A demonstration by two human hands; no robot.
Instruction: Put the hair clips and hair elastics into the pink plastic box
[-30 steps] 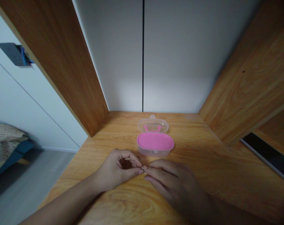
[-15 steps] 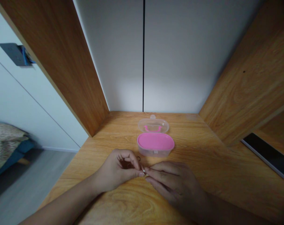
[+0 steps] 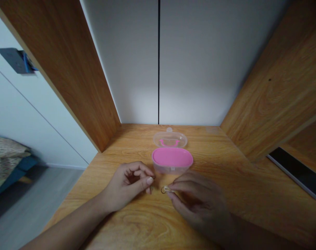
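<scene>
Right hand (image 3: 199, 198) pinching small ring (image 3: 165, 188), left hand (image 3: 128, 185) near; pink-topped box (image 3: 172, 158) beyond

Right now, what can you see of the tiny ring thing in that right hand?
The tiny ring thing has a thin, dark ring at one end and a pale piece at the other. The right hand pinches its pale end; the ring points toward the left hand without touching it. It's in front of the pink box. Too small to tell its material.

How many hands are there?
2: the left hand, curled near the pink-topped box, and the right hand across from it, pinching a small pale piece.
</scene>
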